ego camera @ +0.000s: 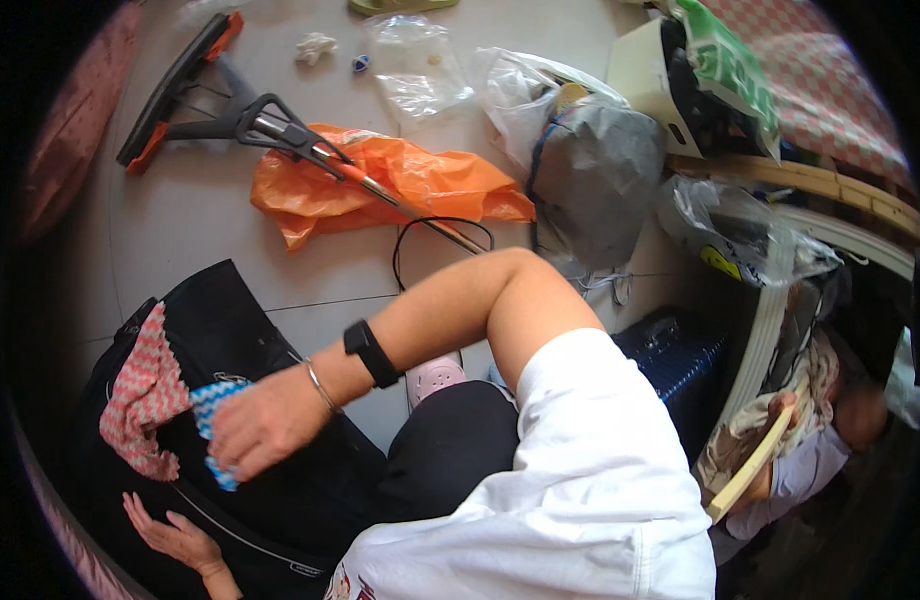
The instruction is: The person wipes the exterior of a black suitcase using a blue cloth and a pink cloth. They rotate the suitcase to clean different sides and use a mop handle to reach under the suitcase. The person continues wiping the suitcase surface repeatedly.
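Observation:
My right hand, with a metal bangle and a black wristband above it, is closed on a blue-and-white zigzag cloth. It presses this cloth to the top of a large black fabric bag. Left of it, a red-and-white zigzag cloth lies crumpled on the same bag. Near the bottom left, my left hand rests on the black fabric, fingers extended and thumb apart, holding nothing. A pale zip or piping line runs across the bag between the hands and its lower edge.
A long-handled floor mop lies across an orange plastic bag on the tiles. Clear plastic bags, a grey bag and a white box stand beyond. At right, another person is beside a pale wooden strip.

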`<state>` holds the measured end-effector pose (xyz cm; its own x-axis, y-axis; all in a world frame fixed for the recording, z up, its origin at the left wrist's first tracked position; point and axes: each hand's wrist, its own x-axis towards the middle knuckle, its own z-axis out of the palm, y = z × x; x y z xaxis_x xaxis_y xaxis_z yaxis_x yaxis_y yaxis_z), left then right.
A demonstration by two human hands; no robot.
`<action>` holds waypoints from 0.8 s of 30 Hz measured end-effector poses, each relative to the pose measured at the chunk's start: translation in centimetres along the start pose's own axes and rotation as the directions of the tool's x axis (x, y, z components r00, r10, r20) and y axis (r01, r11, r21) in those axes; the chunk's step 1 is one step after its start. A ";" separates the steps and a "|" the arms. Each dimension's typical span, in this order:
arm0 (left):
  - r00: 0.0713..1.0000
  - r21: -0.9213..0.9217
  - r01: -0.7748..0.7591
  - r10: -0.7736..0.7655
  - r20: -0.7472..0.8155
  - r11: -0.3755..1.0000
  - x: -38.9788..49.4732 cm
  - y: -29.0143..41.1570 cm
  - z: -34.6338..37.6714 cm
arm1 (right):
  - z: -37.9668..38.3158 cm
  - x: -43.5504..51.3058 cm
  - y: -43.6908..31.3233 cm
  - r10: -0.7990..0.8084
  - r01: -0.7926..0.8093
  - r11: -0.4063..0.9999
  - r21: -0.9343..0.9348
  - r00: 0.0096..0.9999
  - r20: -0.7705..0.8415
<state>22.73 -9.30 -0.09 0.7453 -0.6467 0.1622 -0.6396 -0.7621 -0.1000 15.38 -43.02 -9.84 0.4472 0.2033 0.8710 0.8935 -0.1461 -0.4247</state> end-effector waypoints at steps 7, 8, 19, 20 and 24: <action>0.997 -0.039 0.075 -0.074 0.033 0.996 -0.7 0.3 0.9 | -5.8 6.4 6.2 0.359 -0.363 0.866 -0.344 0.930 -0.079; 0.991 -0.105 0.129 -0.126 0.035 0.986 -0.7 0.7 1.3 | -5.2 6.6 6.6 0.445 -0.353 0.853 -0.385 0.877 0.182; 0.985 -0.360 0.053 0.011 0.174 0.931 0.4 2.4 1.3 | 4.9 8.3 0.7 0.117 -0.140 0.985 0.097 0.972 0.204; 0.990 -0.358 -0.014 0.064 0.128 0.933 0.4 2.3 1.4 | 3.9 8.1 1.7 0.141 -0.184 0.952 0.243 0.973 0.183; 0.988 -0.205 -0.090 0.113 0.106 0.975 0.8 1.4 2.6 | -2.0 7.1 9.1 0.297 -0.295 0.954 0.052 0.954 -0.039</action>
<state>22.94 -10.93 -2.68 0.6837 -0.7283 0.0452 -0.7289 -0.6787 0.0897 26.61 -44.84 -7.05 0.6903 0.1129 0.7146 0.7229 -0.1491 -0.6747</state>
